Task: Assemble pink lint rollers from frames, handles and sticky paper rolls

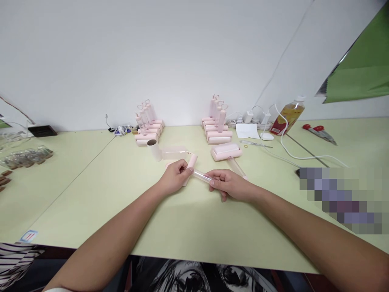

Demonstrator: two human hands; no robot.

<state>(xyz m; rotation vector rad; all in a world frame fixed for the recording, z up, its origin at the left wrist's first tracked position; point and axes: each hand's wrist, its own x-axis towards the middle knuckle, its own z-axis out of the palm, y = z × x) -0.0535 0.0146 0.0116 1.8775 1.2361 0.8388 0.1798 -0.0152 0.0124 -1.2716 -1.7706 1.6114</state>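
My left hand (174, 177) is closed round a pink lint-roller handle (191, 164) just above the pale green table (194, 227). My right hand (228, 184) pinches the end of a clear plastic tube (201, 175) that spans between both hands. Behind the hands lie a loose white paper roll (154, 149), a clear cover (174, 152), a pink lint roller (226, 151) and another clear tube (236, 166).
Two groups of pink lint rollers (148, 126) (216, 129) stand at the back near the wall. A power strip with white chargers (249, 120), a bottle of yellow liquid (287, 114), red-handled scissors (319, 131) and white cables sit at the right. Small packets (26, 157) lie at the left.
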